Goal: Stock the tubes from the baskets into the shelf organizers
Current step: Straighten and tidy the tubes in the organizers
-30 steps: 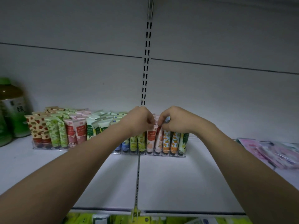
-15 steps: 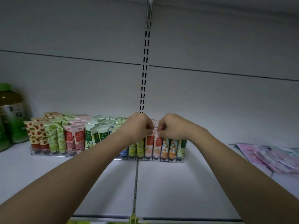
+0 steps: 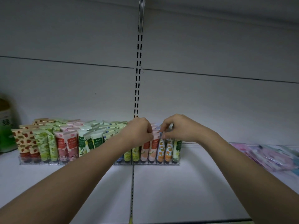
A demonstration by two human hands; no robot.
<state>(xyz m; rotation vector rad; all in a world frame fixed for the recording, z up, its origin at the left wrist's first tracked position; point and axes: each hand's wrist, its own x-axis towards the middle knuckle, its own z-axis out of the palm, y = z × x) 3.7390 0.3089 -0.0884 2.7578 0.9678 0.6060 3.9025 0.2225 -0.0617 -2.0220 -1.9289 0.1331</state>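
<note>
Right hand has shifted rightward, seemingly pinching an orange tube.

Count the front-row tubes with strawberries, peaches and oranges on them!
Strawberry-print tubes: 2
Peach-print tubes: 2
Orange-print tubes: 2
Total: 6

green bottle far left | pink packets right
</note>
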